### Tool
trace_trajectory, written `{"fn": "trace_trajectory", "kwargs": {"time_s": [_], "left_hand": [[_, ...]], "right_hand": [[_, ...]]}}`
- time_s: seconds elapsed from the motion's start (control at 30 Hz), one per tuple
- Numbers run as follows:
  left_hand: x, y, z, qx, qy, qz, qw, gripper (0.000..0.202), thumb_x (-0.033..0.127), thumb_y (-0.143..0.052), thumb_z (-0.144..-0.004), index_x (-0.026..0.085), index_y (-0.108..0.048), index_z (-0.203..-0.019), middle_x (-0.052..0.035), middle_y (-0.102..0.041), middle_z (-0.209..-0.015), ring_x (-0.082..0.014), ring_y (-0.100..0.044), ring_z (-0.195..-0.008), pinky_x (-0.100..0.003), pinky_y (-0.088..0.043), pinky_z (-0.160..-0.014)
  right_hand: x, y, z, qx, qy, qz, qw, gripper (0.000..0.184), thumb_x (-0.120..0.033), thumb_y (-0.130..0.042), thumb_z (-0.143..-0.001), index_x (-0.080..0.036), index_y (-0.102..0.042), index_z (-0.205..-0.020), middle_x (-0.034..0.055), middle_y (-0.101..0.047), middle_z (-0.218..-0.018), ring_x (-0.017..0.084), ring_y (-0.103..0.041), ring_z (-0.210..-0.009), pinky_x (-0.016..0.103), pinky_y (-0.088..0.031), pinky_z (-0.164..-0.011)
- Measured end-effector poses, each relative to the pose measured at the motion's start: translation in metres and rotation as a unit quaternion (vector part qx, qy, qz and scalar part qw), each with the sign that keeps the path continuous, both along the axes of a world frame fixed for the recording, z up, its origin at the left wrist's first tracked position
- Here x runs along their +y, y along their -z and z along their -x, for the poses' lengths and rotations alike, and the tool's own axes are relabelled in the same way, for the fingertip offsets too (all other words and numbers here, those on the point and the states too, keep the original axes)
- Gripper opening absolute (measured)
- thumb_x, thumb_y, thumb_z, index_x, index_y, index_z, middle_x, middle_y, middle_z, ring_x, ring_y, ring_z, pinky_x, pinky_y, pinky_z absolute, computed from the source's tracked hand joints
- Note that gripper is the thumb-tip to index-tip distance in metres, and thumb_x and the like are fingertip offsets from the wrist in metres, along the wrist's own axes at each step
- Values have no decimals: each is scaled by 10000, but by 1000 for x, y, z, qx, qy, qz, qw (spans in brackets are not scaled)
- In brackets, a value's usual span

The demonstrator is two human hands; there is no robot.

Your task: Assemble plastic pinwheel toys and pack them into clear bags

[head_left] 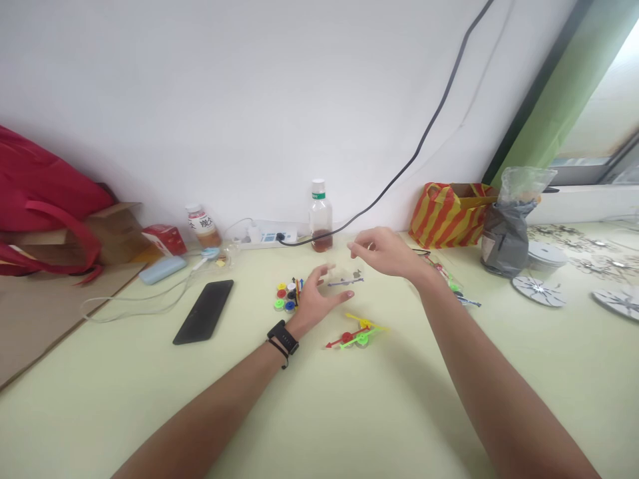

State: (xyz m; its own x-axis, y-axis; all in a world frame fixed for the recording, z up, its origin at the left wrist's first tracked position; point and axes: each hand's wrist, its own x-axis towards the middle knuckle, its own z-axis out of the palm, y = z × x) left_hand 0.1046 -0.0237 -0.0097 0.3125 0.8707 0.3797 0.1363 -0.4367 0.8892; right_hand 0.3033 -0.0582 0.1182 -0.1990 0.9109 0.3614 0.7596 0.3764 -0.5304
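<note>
My left hand (319, 293) is over the middle of the table, thumb and fingers spread apart, with a black watch (283, 337) on its wrist. My right hand (382, 251) hovers farther back with fingers curled together; whatever they hold, if anything, cannot be made out. Between the hands lies what looks like clear plastic (342, 273), with a bluish arrow piece (346, 283) at its near edge. Close to me are a yellow arrow spinner (366, 323), a red arrow spinner (347, 338) and a green arrow spinner (361, 340). Small coloured round pieces (281, 294) sit left of my left hand, partly hidden by it.
A black phone (204, 313) lies at left, near a white cable (134, 313). Against the wall stand a bottle (320, 219), a power strip (267, 234) and a striped bag (444, 216). More spinners (452, 286) lie behind my right forearm, near white discs (539, 291).
</note>
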Motion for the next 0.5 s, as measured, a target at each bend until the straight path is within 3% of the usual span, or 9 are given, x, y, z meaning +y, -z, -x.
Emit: {"fn": "trace_trajectory", "kwargs": {"time_s": [0.1,0.17,0.27,0.33,0.43,0.5], "left_hand": [[-1,1,0,9,66,40,997,755,412,-895,-709,241,-584,-1375,-88,-709,-1158,-249,-676,-1100,-417,-520,-1007],[-2,2,0,28,81,47,995,674,435,-860,-752,233,-620,-1348,-70,-731,-1042,-230,-701,-979,-383,-555,-907],[-2,4,0,42,96,26,994,387,446,-804,-815,192,-741,-1100,-86,-750,-1032,-231,-703,-949,-369,-553,-865],[-1,5,0,29,112,30,993,344,423,-815,-808,172,-753,-1034,-104,-759,-1070,-246,-705,-991,-385,-551,-897],[-1,7,-2,-7,131,72,989,466,393,-855,-767,163,-729,-1153,-108,-769,-1051,-255,-718,-986,-413,-565,-909],[-2,6,-3,-22,135,90,986,471,401,-866,-751,161,-736,-1135,-99,-774,-1005,-255,-726,-960,-415,-577,-894]], "right_hand": [[-6,-5,2,9,-14,32,999,477,-460,-459,-1005,-171,-745,-757,12,-628,-659,133,-508,-588,271,-384,-598],[-9,-8,5,22,-22,27,999,561,-530,-405,-1026,-176,-749,-759,22,-626,-712,130,-504,-602,270,-379,-597],[-14,-15,10,46,12,-76,996,576,-600,-431,-1010,-179,-744,-771,57,-651,-887,142,-538,-707,274,-390,-643],[-18,-19,12,46,35,-112,992,560,-628,-470,-988,-179,-729,-774,56,-649,-857,144,-521,-690,277,-380,-630],[-24,-23,12,-12,11,-28,999,544,-651,-501,-960,-195,-722,-762,20,-618,-678,136,-486,-582,280,-354,-574],[-26,-21,11,-60,-6,31,998,511,-652,-559,-922,-206,-719,-730,10,-614,-621,140,-502,-548,285,-352,-557]]}}
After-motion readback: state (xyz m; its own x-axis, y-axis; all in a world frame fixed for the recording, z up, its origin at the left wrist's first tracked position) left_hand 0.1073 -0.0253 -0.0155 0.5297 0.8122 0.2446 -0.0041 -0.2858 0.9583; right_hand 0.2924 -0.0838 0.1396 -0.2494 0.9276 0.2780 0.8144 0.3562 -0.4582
